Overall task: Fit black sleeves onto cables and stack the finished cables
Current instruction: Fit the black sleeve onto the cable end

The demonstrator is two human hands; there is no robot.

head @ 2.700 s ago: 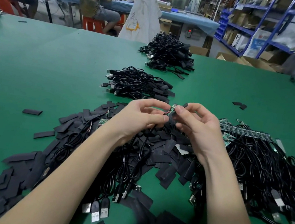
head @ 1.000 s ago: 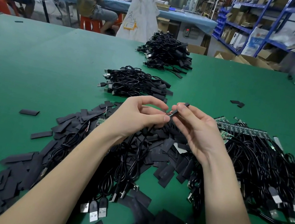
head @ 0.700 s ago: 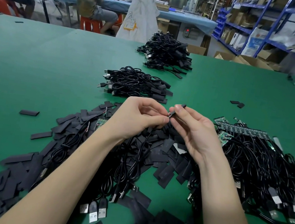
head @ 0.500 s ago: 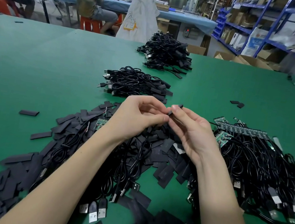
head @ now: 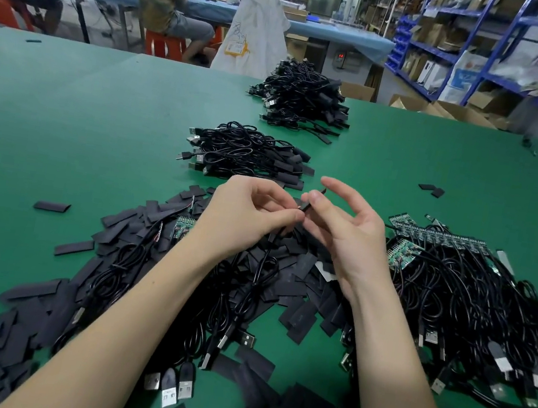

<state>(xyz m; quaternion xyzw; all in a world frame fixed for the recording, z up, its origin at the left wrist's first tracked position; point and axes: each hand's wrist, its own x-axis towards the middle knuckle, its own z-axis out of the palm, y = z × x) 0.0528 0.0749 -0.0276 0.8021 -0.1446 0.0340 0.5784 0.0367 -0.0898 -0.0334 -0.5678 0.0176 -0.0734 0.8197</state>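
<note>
Hands meet above the loose sleeve heap (head: 272, 266) on the tabletop (head: 64, 126). My left hand (head: 245, 214) pinches the cable (head: 248, 291); my right hand (head: 343, 231) pinches the black sleeve (head: 307, 204), mostly hidden by my fingers. Finished stack (head: 246, 155) lies beyond the heap.

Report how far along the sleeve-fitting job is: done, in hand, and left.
Done: two stacks of sleeved cables, the near stack and the far stack.
In hand: the left hand and right hand pinch one black sleeve between them; its cable hangs below.
Left: the heap of bare-board cables on the right and many loose sleeves.
</note>
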